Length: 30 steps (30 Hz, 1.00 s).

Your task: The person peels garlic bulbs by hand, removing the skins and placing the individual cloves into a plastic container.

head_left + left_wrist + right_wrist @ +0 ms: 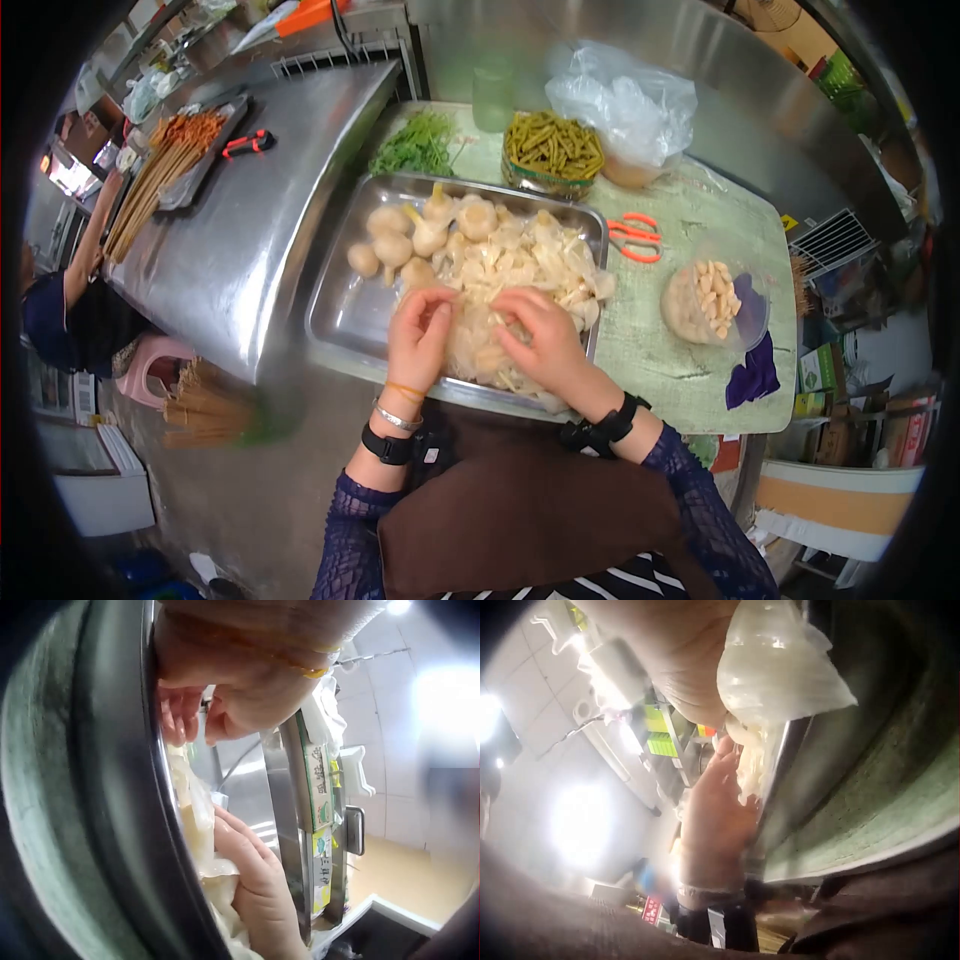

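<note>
A steel tray [335, 320] holds several garlic bulbs [392, 240] at its left and a broad heap of pale garlic skins [520, 260] at its middle and right. Low over the near part of the heap, my left hand [422, 330] has its fingers loosely bent. A gap shows between its thumb and fingertips in the left wrist view. Facing it is my right hand [545, 340], thumb and forefinger apart, fingertips right at the skins. Large in the right wrist view, a papery garlic skin [772, 671] hides part of the right hand.
Right of the tray lie orange-handled scissors [636, 238] and a clear tub of peeled cloves [685, 310]. Behind it are green herbs [415, 145], a container of green pods [553, 145] and a plastic bag [630, 100]. Skewers [150, 205] lie on the steel counter [275, 170], beside another person's arm [90, 235].
</note>
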Tool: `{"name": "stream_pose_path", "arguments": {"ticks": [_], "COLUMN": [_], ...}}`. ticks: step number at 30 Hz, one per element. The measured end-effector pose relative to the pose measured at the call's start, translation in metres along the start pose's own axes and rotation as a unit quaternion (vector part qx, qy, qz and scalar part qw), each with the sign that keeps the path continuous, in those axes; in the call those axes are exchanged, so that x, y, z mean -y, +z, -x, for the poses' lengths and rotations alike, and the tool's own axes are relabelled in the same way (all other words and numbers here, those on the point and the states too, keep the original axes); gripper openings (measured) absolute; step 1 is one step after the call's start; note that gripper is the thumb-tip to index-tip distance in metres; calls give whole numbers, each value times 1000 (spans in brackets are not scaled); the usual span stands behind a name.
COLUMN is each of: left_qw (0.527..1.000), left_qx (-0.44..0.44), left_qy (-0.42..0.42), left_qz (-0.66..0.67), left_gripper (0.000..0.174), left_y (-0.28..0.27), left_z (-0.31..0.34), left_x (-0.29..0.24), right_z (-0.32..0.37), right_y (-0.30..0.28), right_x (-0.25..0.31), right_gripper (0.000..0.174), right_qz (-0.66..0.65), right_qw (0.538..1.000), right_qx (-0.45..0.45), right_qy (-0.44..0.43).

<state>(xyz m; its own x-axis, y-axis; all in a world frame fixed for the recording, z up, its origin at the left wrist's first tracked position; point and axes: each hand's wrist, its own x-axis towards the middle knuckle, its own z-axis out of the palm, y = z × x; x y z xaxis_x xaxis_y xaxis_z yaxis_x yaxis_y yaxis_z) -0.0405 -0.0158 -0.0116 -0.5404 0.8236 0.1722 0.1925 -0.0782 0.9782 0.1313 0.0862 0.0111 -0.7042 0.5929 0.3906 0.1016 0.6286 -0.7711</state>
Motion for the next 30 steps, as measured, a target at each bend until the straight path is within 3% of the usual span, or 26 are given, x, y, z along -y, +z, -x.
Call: {"name": "stream_pose_path", "arguments": {"ticks": [2, 3, 6, 7, 11, 15, 18, 21, 23, 28, 30], "left_qw": [995, 979, 959, 943, 930, 994, 996, 983, 978, 978, 976], "left_qx": [-35, -12, 190, 195, 174, 66, 68, 95, 121, 99, 100], "left_qy": [53, 124, 124, 157, 120, 43, 9, -33, -32, -20, -40], "left_qz": [-74, -163, -169, -220, -302, -77, 62, 156, 166, 181, 191], "left_gripper": [12, 19, 26, 31, 31, 22, 17, 25, 32, 28, 27], "left_y": [-3, -10, -12, -6, 3, -6, 4, 20, 26, 36, 33], "left_z": [7, 10, 18, 21, 22, 15, 4, 5, 7, 11, 11], "left_x": [-16, -24, -46, -43, -43, -37, -45, -27, -22, -21, -19], "right_z": [2, 2, 1, 0, 0, 0, 0, 0, 3, 4, 6], "right_y": [5, 4, 3, 4, 2, 0, 2, -6, -8, -8, -4], "right_x": [-3, -3, -5, -5, -2, -3, 1, 10, 10, -1, -6], "right_gripper": [23, 22, 19, 18, 16, 17, 19, 23, 25, 27, 26], "right_qz": [-26, -37, -19, -6, -12, -18, -53, -96, -118, -101, -162], "right_qw": [1000, 999, 999, 999, 999, 999, 998, 993, 990, 993, 984], "right_qx": [-14, -19, -27, -28, -29, -29, -37, -65, -69, -41, -32], "right_qy": [0, 3, -12, -22, -10, -24, -26, 20, 45, 37, 66]}}
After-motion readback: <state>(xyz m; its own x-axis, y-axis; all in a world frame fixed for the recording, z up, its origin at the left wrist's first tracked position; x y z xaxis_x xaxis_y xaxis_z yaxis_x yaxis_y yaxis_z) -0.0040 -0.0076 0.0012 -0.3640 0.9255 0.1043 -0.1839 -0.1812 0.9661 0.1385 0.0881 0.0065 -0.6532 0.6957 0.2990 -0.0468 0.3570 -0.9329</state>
